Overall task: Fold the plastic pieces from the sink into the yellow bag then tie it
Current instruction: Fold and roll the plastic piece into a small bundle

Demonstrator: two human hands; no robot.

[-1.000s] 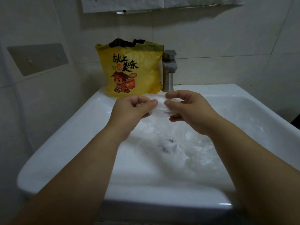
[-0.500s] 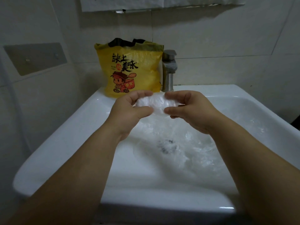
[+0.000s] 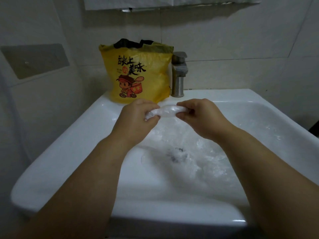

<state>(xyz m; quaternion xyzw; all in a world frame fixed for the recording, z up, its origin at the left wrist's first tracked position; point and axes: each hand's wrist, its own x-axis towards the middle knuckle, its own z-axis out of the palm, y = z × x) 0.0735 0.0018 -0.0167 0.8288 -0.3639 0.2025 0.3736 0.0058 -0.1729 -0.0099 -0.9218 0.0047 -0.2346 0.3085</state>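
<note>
Head view: left hand and right hand each pinch an end of the rolled plastic, long axis left-right; the bag stands just beyond, nearer the left hand.

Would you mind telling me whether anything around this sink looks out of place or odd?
Crumpled clear plastic pieces lie in the sink, covering the drain. Otherwise nothing stands out: the yellow bag stands upright beside the faucet.
</note>
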